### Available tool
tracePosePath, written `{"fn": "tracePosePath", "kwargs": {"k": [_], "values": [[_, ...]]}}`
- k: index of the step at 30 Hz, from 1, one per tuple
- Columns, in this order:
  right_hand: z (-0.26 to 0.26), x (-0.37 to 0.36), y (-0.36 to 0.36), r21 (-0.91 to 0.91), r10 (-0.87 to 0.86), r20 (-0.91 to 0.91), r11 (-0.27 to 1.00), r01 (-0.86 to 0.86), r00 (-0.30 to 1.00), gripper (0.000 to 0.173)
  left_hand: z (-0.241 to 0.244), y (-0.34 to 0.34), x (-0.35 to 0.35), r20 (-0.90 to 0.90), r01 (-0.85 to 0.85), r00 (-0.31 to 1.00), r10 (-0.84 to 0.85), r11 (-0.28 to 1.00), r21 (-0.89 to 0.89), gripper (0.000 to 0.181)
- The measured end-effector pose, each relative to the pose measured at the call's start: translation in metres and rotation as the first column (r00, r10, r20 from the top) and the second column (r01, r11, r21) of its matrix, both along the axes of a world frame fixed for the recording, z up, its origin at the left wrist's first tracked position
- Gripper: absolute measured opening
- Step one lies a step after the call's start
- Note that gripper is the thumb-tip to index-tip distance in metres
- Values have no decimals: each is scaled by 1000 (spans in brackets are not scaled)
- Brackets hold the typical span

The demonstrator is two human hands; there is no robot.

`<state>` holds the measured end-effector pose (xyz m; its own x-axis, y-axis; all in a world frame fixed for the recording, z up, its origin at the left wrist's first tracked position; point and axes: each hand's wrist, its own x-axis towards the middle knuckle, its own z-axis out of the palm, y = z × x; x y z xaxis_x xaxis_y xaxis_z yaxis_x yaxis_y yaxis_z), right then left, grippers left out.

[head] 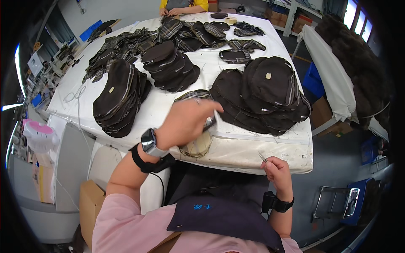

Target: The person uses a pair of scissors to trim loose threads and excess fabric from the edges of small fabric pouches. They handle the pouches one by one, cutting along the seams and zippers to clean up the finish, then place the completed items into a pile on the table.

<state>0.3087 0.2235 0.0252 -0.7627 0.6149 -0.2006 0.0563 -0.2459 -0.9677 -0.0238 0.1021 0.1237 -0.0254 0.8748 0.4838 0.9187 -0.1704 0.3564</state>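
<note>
My left hand [190, 121], blurred, reaches across the table's front part, with its index finger stretched towards a pile of dark fabric pieces [227, 109]. Something dark and shiny shows under its fingers, but whether they grip it I cannot tell. Behind the hand lies a plaid fabric piece [194, 94], partly covered by it. Just below it, at the table edge, is a round cream-coloured item [197, 147] with loose threads around it. Near the front right edge, my right hand [278, 174] pinches a small pointed metal tool [262, 157], its tip pointing up and left.
Dark stacked fabric pieces [117, 98] stand at left, with another stack [167, 66] behind. Plaid pieces [126, 44] are heaped farther back on the white table [202, 68]. A person in yellow sleeves [183, 6] works at the far end. A white cord [79, 104] hangs over the left edge.
</note>
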Motion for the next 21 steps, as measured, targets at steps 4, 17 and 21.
{"fn": "tracePosePath", "kwargs": {"k": [4, 17, 21], "values": [[1, 8, -6, 2, -34, -23, 999, 34, 999, 26, 46, 10, -27, 364, -267, 923, 123, 887, 376, 12], [11, -14, -25, -43, 19, -69, 999, -22, 997, 16, -113, -88, 5, 923, -541, 332, 192, 841, 20, 21], [33, -62, -38, 209, 39, 87, 976, -56, 995, 13, -104, -109, 17, 818, -511, 508, 270, 859, 34, 30]]}}
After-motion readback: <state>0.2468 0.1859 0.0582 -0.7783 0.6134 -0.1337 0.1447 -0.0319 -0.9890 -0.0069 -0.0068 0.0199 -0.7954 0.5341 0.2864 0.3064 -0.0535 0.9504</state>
